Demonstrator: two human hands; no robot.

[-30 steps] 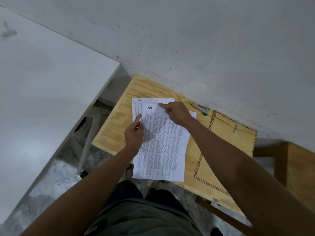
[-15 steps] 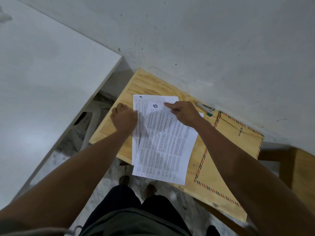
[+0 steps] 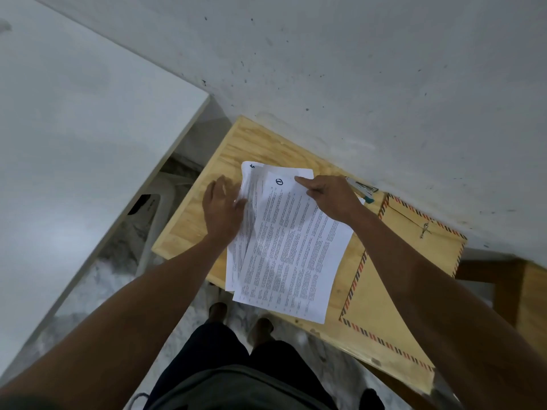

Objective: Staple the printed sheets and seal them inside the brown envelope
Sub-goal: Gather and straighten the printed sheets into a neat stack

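Note:
Several printed sheets (image 3: pixel 293 250) lie fanned out on a small wooden table (image 3: pixel 207 202), their near ends hanging over its front edge. My left hand (image 3: pixel 223 208) rests flat with fingers spread on the left edge of the sheets. My right hand (image 3: pixel 328 196) presses its index finger on the top sheet near a circled number. The brown envelope (image 3: pixel 384 291) with red and blue striped borders lies flat to the right, partly under my right forearm. A stapler (image 3: pixel 362 189) with a teal tip sits behind my right hand by the wall.
A grey wall (image 3: pixel 355 69) runs right behind the table. A white tabletop (image 3: pixel 74 128) stands to the left, with a white plastic chair (image 3: pixel 159 202) under it. Another wooden piece (image 3: pixel 529 297) is at the far right. My legs and feet are below.
The sheets have fanned apart, with lower ones now sticking out on the left. My left hand shifted from the stack's left edge outward and back onto the spread sheets. The right finger stays put.

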